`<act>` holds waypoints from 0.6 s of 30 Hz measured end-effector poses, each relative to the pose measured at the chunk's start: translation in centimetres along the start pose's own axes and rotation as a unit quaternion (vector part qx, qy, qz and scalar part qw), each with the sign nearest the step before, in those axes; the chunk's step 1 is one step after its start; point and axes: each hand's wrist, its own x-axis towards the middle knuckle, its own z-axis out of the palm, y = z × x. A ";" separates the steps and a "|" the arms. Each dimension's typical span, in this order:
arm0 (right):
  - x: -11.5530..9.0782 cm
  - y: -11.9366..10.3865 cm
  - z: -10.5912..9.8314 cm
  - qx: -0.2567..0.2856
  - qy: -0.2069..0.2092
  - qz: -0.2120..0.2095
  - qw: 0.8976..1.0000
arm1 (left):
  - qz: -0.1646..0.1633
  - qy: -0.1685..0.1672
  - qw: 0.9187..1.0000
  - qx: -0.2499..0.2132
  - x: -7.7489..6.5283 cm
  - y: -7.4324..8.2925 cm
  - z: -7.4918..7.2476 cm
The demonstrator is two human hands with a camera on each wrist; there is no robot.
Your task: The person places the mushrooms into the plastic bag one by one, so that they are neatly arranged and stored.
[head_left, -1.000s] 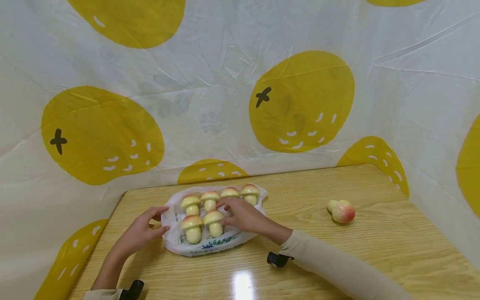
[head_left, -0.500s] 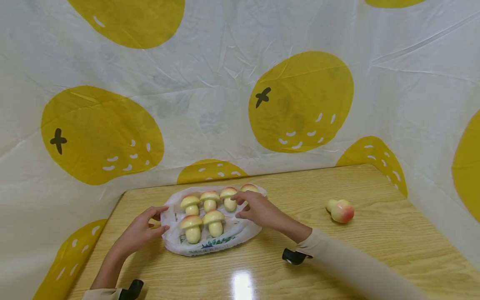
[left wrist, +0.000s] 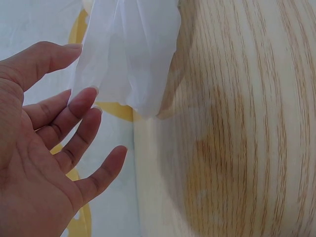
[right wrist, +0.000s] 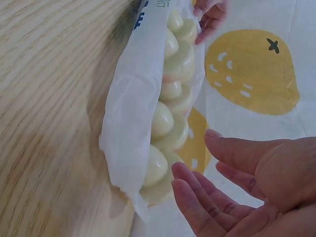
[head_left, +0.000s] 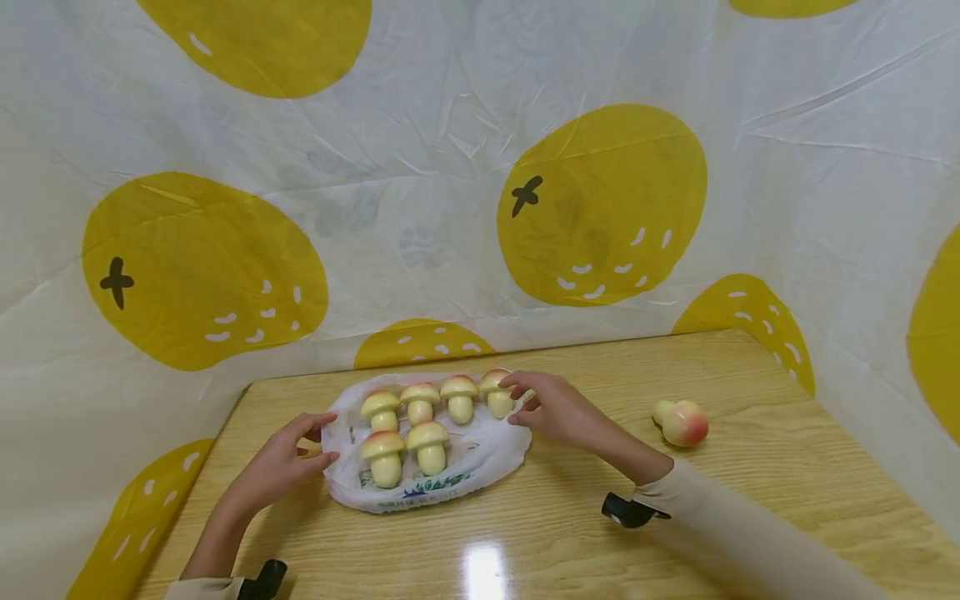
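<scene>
Several pale yellow toy mushrooms [head_left: 386, 458] with reddish caps stand in two rows on a shallow base wrapped in a white plastic bag [head_left: 487, 454]. Green and blue print shows along the bag's front. My left hand [head_left: 279, 467] is at the bag's left end, fingertips right at its edge, thumb and fingers apart. At the other end my right hand [head_left: 558, 410] reaches beside the rightmost back mushroom [head_left: 498, 405]. Its fingertips overlap that cap's edge in the head view, while the right wrist view shows thumb and fingers [right wrist: 195, 207] spread with nothing between them.
One more toy mushroom [head_left: 686, 423] lies on its side to the right on the wooden table [head_left: 540, 550]. A white cloth [head_left: 420, 250] with big yellow fruit prints hangs behind and around the table. Black wrist mounts [head_left: 628, 510] sit at both cuffs.
My right hand has moved rightward, from the front middle mushroom, past the back row, to the bag's right end. The mushrooms and my left hand have stayed in place.
</scene>
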 end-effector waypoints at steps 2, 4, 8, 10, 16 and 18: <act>-0.3 0.2 -0.5 -0.002 0.006 0.006 1.000 | -0.001 -0.001 1.000 0.000 0.0 0.0 0.0; -0.6 0.5 -1.0 -0.011 0.011 0.008 1.000 | -0.001 -0.001 1.000 0.001 0.0 -0.1 0.0; -1.2 1.0 -2.0 -0.031 0.020 0.001 0.999 | -0.002 -0.001 1.000 0.003 0.0 -0.1 0.0; -1.6 1.3 -2.6 -0.038 0.024 -0.001 0.999 | -0.003 -0.001 1.000 0.003 0.0 0.0 0.0; -2.5 2.0 -4.0 -0.051 0.033 0.010 0.998 | -0.003 -0.001 1.000 0.002 0.0 0.0 0.0; -2.9 2.3 -4.4 -0.055 0.037 0.013 0.998 | -0.003 -0.001 1.000 0.002 -0.1 0.0 0.0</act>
